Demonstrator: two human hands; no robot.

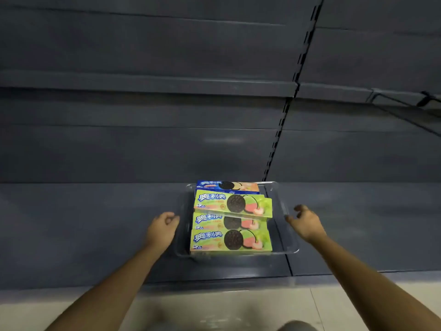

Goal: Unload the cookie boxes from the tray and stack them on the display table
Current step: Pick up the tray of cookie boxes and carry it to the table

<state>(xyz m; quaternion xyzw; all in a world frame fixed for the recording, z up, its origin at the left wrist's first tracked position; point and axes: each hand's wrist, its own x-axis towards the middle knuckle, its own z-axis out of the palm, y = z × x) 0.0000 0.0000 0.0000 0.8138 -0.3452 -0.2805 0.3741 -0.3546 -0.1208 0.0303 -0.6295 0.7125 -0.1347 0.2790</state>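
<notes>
A clear plastic tray [282, 206] rests on the dark grey display shelf [83, 223]. Inside it lie three green cookie boxes: a near one [230, 241], a middle one [229, 222] and a top one [232, 204] overlapping it. A blue cookie box [226, 186] lies at the tray's far end. My left hand [162, 226] is at the tray's left wall, fingers curled, holding nothing. My right hand [305, 222] hovers at the tray's right rim with fingers apart.
An empty upper shelf [143, 83] runs across above. A slotted upright [281, 120] divides the back panels. A seam [287, 256] splits the display shelf near the tray's right side. Pale floor [214, 306] lies below the shelf's front edge.
</notes>
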